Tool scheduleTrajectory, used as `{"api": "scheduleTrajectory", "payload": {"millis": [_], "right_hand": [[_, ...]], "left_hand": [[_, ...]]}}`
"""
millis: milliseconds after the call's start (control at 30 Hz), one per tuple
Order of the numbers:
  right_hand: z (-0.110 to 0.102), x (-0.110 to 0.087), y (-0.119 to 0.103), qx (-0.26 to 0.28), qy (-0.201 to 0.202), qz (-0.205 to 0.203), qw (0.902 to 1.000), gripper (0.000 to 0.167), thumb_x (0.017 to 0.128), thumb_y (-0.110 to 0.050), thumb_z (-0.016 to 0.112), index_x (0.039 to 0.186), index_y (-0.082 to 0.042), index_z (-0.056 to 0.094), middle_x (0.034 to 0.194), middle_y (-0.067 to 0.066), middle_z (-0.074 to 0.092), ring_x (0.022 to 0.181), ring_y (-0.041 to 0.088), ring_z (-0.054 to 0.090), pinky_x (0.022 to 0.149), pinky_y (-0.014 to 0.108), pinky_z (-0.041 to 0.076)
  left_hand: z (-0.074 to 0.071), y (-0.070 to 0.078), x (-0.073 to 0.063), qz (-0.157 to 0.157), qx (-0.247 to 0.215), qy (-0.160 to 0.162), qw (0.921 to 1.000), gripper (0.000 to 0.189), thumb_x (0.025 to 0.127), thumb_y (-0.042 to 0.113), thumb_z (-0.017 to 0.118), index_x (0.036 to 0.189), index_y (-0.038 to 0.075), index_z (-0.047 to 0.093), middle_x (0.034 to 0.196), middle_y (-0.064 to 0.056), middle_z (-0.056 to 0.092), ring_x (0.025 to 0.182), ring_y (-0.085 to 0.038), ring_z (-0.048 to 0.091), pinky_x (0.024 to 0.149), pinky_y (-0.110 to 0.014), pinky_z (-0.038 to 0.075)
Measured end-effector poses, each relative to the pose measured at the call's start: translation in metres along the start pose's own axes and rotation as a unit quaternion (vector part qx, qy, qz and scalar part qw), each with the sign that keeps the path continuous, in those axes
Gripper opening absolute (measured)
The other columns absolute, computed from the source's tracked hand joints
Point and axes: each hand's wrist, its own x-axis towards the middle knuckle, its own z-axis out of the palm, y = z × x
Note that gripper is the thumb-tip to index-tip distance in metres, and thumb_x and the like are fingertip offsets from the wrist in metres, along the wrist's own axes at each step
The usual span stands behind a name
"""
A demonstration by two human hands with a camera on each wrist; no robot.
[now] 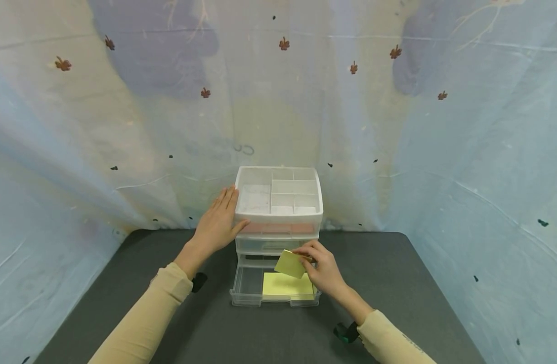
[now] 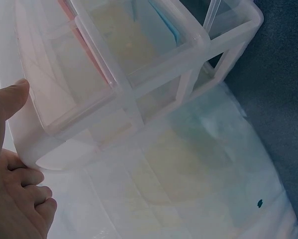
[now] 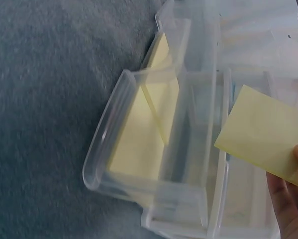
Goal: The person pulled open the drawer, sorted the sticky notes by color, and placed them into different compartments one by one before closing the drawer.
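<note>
A white plastic drawer organizer (image 1: 278, 218) stands on the dark table, its clear bottom drawer (image 1: 247, 299) pulled out toward me. Yellow sticky notes (image 1: 283, 286) lie in the right part of that drawer. My right hand (image 1: 323, 267) pinches a small yellow sticky note pad (image 1: 289, 264) between thumb and fingers, tilted above the drawer. The right wrist view shows this pad (image 3: 260, 132) apart from the yellow notes (image 3: 139, 134) below. Against the organizer's upper left side rests my left hand (image 1: 216, 220), fingers straight, thumb touching the front edge.
The organizer's top tray (image 1: 255, 197) is split into several compartments. Under it are a drawer with pinkish contents (image 1: 278, 228) and another closed drawer (image 1: 255, 246). Behind hangs a patterned cloth (image 1: 278, 126). The dark tabletop (image 1: 196, 323) extends on both sides.
</note>
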Motion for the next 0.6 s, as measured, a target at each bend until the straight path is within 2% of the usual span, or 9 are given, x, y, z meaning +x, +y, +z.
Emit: {"api": "scheduleTrajectory", "payload": {"millis": [300,600], "right_hand": [[0.021,-0.001,-0.007,0.024,-0.023,-0.005,0.9994,0.031,0.089,0.012,0.074,0.114,-0.008,0.076,0.105,0.003,0.064,0.088,0.017,0.066,0.072,0.029,0.062],[0.041,0.004,-0.021,0.033,-0.059,0.004,0.9977,0.029,0.092,0.008,0.073,0.116,-0.010,0.076,0.109,0.002,0.064,0.087,0.015,0.065,0.074,0.026,0.061]], "left_hand": [[-0.003,0.002,-0.001,0.002,-0.005,0.001,1.0000,0.094,0.104,0.048,0.062,0.164,-0.005,0.013,0.172,-0.024,0.010,0.158,-0.042,0.013,0.126,-0.056,0.021],[-0.004,0.003,-0.002,0.000,0.000,0.001,1.0000,0.095,0.104,0.048,0.063,0.164,-0.005,0.013,0.171,-0.024,0.011,0.158,-0.042,0.014,0.126,-0.055,0.022]]}}
